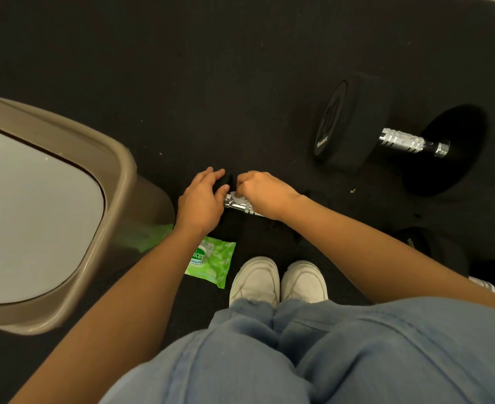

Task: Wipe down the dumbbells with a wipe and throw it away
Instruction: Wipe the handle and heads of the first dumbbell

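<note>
A small black dumbbell with a chrome handle point(238, 206) lies on the dark floor in front of my feet. My left hand point(202, 199) grips its left black head. My right hand point(262, 193) presses a white wipe point(236, 196) onto the handle, fingers curled round it. Most of the wipe is hidden under my fingers. A larger black dumbbell point(400, 139) with a chrome handle lies further off to the right. A third dumbbell point(491, 282) shows partly behind my right forearm.
A beige bin with a grey swing lid point(118, 176) stands at the left, close to my left arm. A green pack of wipes point(212, 260) lies on the floor beside my white shoes point(278, 279). Black rubber flooring point(211, 68) stretches ahead.
</note>
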Tool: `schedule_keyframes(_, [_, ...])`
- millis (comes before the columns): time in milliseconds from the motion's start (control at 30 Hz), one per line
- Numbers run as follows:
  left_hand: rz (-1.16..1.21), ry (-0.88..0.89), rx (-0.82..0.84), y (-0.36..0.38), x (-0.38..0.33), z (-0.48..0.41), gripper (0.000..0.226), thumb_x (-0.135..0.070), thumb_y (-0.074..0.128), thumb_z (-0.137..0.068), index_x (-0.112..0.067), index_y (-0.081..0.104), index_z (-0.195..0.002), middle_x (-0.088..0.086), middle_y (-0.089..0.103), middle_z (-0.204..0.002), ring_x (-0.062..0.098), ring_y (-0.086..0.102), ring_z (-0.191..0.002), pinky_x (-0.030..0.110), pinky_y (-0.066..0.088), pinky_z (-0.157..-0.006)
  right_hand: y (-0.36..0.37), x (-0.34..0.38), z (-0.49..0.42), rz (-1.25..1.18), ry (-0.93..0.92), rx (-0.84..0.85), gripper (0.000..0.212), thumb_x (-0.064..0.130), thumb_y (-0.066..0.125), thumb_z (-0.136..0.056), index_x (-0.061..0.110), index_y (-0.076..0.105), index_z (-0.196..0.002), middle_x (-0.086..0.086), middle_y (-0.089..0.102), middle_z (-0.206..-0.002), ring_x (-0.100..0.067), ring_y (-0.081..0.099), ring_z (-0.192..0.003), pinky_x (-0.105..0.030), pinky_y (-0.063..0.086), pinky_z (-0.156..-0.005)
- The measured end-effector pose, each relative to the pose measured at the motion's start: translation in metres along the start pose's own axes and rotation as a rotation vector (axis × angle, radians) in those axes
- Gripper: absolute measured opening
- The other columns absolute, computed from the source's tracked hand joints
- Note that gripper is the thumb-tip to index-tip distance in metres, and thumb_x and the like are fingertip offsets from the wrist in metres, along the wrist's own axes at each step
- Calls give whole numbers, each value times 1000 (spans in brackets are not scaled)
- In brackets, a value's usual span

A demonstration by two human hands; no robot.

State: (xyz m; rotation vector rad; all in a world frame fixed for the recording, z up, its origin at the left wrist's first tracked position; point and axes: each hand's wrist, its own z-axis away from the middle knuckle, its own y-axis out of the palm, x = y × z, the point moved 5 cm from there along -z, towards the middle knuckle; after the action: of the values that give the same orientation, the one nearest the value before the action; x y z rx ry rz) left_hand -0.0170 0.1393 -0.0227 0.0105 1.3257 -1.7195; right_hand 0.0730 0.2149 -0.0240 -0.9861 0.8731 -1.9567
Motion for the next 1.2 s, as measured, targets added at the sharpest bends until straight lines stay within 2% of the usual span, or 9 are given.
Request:
schedule_keyframes(200, [22, -7, 0, 0, 1, -1, 43, -28, 46, -98, -25, 41, -140, -2, 32, -151, 20, 34, -136, 39, 33, -107, 3, 3, 1, -45, -92, 31, 41, 1, 59, -86, 12, 57, -125, -5, 49, -130, -23, 49, -117, -35, 46, -95])
schedule_keyframes(367, [42, 27, -12, 0, 2, 0, 43, -29, 47, -97, -24, 42, -140, -2, 34, -150, 18, 35, -136, 34, 33, -106, 2, -12, -10, -103, 79, 31, 37, 4, 55, -88, 12, 59, -124, -8, 54, -124, -26, 55, -110, -38, 48, -92])
schedule_keyframes(467, [35, 32, -15, -1, 3, -1, 43, -29, 47, -97, -25, 42, -140, -2, 35, -150, 19, 34, -136, 35, 32, -107, 3, -24, -13, -128, 153, 73, 41, 6, 57, -87, 13, 57, -128, -10, 55, -126, -27, 54, -114, -39, 48, -95])
schedule_keyframes(700, [32, 22, -11, -1, 4, -1, 43, -31, 47, -97, -26, 42, -139, -4, 35, -150, 19, 35, -136, 37, 33, -106, 6, -28, -20, -263, 163, 54, 40, 5, 55, -89, 21, 60, -125, -7, 58, -121, -24, 56, -110, -37, 50, -92])
schedule_keyframes(833, [32, 24, -13, 0, 3, 0, 43, -30, 47, -97, -26, 42, -139, -4, 34, -150, 19, 36, -135, 39, 34, -107, 9, -29, -19, -223, 193, 98, 43, 7, 58, -88, 17, 55, -130, -9, 54, -127, -25, 54, -113, -37, 49, -93])
schedule_keyframes(1033, [36, 34, -35, 1, 3, 3, 43, -29, 47, -97, -24, 43, -139, -3, 35, -150, 17, 37, -134, 34, 34, -105, 3, -22, -15, -234, 116, 33, 40, 0, 52, -88, 17, 61, -123, -6, 57, -123, -23, 54, -111, -38, 48, -92])
schedule_keyframes(1200, [37, 25, -31, 1, 3, 3, 43, -29, 46, -97, -24, 42, -140, -3, 34, -150, 17, 36, -135, 34, 34, -105, 7, -25, -14, -228, 187, 77, 43, 6, 59, -87, 15, 55, -130, -9, 54, -127, -25, 54, -114, -35, 48, -94])
